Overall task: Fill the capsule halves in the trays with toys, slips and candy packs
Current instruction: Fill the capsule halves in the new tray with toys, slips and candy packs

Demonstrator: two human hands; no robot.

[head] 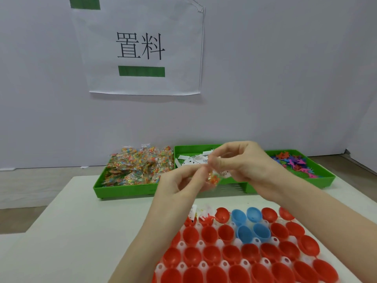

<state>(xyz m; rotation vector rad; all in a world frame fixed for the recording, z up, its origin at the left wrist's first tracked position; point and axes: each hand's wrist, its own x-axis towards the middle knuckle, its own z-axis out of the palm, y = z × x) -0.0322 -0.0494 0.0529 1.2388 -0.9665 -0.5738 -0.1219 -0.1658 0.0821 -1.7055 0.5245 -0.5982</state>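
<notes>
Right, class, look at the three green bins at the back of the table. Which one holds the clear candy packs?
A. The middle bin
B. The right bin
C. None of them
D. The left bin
D: the candy packs are heaped in the left bin, while the middle bin holds white slips and the right bin colourful toys.

Motion blurs the candy pack (213,179) and paper slip (225,173) pinched between the left hand (179,183) and right hand (244,162). The right hand hides much of the middle green tray (195,149). The capsule tray (242,262) runs off the bottom edge.
</notes>
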